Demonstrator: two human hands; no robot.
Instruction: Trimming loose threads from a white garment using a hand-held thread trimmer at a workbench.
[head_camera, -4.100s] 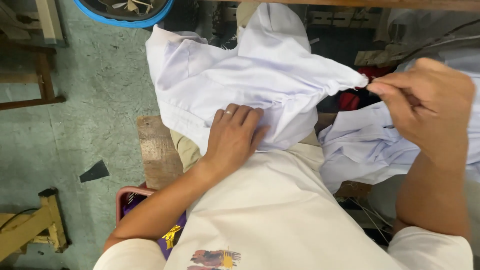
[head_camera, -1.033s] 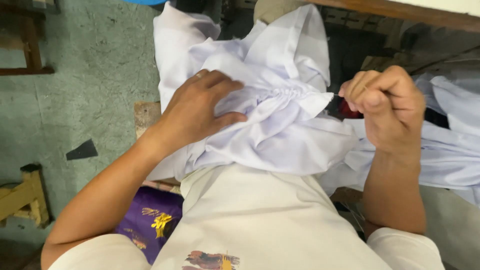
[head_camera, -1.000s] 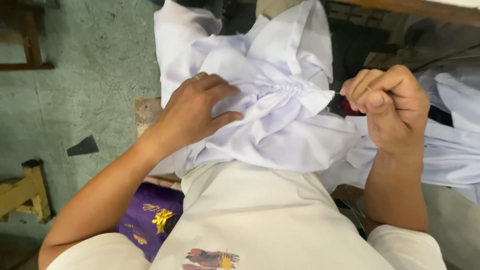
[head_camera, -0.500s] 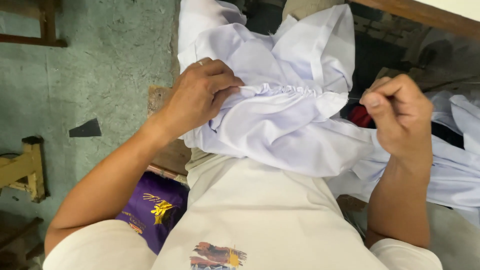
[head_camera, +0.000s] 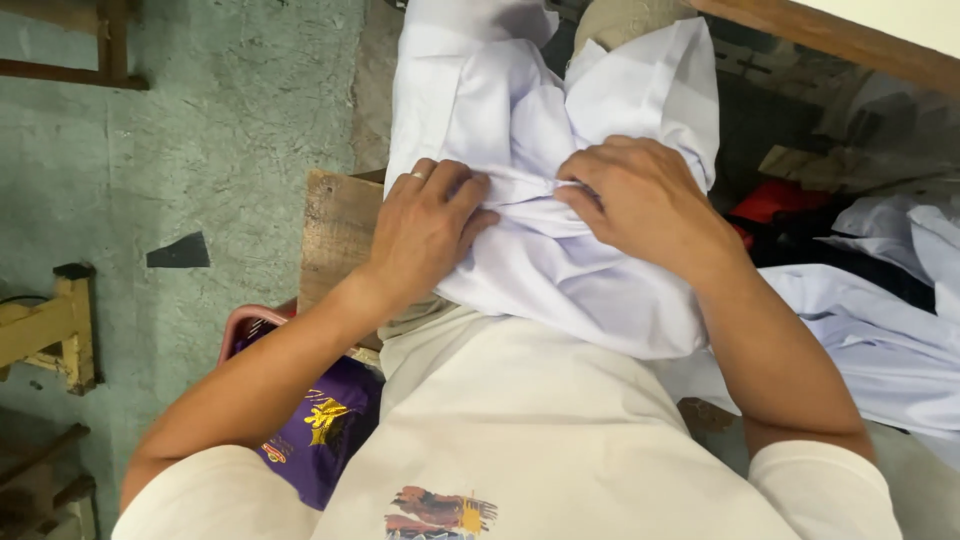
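While the white shirt (head_camera: 560, 270) lies on the person's lap, the left hand (head_camera: 425, 225) and the right hand (head_camera: 640, 200) both pinch a bunched fold in its middle, fingers closed on the cloth, beside a wooden board (head_camera: 335, 235)

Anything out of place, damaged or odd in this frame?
Nothing looks damaged or spilled. Both hands, left and right, press on a bunched fold of the white garment on the lap. One dark scrap lies alone on the green floor; more cloth is heaped at right.
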